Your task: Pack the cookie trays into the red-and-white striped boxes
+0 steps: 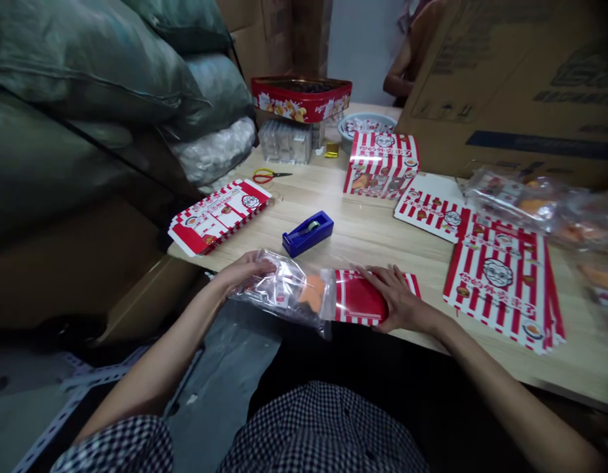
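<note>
Pinching a bag [288, 289], left fingers [265, 267] face a carton [359, 295] under spread right fingers [375, 278]; loose film [325, 323] could snag.

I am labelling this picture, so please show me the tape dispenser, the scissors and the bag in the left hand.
Tape dispenser [309, 242], head view: blue side wall.
Scissors [273, 175], head view: near the pivot.
Bag [284, 288], head view: clear plastic middle.

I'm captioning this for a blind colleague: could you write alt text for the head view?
A person's left hand holds a clear bag with an orange item inside, next to a red-and-white carton under the right hand, at the edge of a table. Beyond sit a blue tape dispenser and, left of it, stacked printed cards.
</note>
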Action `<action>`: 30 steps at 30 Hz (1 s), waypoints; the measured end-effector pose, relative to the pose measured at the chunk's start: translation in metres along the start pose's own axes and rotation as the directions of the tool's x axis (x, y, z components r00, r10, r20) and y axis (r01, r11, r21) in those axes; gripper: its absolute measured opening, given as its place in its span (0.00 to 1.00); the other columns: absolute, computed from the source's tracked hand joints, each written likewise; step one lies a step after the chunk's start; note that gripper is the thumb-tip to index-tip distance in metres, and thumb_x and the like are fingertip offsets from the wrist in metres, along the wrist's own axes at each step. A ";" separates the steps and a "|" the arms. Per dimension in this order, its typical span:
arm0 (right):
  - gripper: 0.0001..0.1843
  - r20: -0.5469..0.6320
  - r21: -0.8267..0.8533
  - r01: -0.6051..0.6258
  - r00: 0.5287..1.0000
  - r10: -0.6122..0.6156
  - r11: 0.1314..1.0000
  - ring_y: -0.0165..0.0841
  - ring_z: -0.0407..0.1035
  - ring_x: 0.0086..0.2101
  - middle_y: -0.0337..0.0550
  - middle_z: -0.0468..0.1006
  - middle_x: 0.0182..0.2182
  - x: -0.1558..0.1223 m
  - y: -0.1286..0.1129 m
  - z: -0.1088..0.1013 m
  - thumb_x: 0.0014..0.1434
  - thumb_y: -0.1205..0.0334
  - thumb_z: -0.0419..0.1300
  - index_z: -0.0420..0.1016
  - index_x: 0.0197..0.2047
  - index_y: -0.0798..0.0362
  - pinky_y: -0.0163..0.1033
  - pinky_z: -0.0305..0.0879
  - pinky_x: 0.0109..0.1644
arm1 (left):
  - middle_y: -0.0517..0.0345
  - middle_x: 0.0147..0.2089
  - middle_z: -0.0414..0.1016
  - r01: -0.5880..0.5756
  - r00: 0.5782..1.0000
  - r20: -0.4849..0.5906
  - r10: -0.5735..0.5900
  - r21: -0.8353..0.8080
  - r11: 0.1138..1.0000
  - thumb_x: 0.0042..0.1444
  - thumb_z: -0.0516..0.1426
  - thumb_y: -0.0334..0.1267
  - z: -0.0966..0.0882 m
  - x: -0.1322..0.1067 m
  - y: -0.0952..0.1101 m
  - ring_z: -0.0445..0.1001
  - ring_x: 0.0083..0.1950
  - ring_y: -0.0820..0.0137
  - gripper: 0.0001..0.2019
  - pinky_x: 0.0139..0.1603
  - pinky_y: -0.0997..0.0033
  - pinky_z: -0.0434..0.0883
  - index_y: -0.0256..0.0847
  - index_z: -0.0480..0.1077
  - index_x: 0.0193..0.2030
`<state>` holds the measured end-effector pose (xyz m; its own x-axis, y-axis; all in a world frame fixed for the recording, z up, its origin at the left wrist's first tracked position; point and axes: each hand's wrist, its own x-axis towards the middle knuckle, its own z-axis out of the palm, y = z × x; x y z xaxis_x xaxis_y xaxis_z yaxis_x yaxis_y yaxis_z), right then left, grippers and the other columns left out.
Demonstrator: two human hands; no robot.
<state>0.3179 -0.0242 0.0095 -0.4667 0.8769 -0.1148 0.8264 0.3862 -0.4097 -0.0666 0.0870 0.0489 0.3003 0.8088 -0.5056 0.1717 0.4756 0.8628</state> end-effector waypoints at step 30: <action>0.67 -0.001 -0.061 0.020 1.000 -0.020 0.998 0.63 0.46 0.67 0.59 0.54 0.67 -0.008 0.001 0.017 0.42 0.47 0.71 0.36 0.76 0.42 0.71 0.28 0.69 | 0.63 0.31 0.71 -0.343 0.848 -0.244 0.470 0.424 0.838 0.52 0.61 0.36 0.066 -0.010 -0.031 0.68 0.31 0.72 0.13 0.33 0.75 0.65 0.38 0.72 0.45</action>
<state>0.3174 -0.0360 -0.0050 -0.4831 0.8691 -0.1058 0.8344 0.4205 -0.3563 -0.0132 0.0416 0.0277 0.1060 0.9941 -0.0238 0.4388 -0.0253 0.8982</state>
